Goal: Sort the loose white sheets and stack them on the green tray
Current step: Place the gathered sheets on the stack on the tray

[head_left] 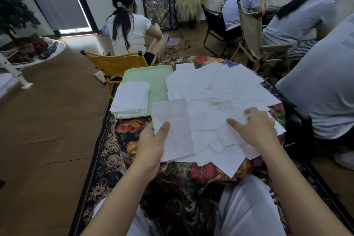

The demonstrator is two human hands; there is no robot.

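Sorting is under way, as I read it, taking the green tray (pixel 159 80) as landmark. On the tray's left half sits the finished stack (pixel 131 99), square and overhanging the tray's near-left rim. Just right of and nearer than the tray, my left hand (pixel 153 145) grips a single sheet (pixel 173 130), thumb on top and fingers beneath, the sheet lifted clear of the heap. Right of the tray, the loose white sheets (pixel 220 90) lie fanned and overlapping across the worktop (pixel 132 130), which is draped in a floral cloth. Farther right again, my right hand (pixel 254 128) rests spread on the heap, fingertips curled into a sheet's edge; whether it actually pinches anything I cannot tell.

I judge the next move to be carrying the held sheet leftward and squaring it onto the stack.

Hidden: the count of sheets left, any differences among them, my left fingers under the sheet, and the worktop's far-right edge behind a seated person (pixel 325 82).
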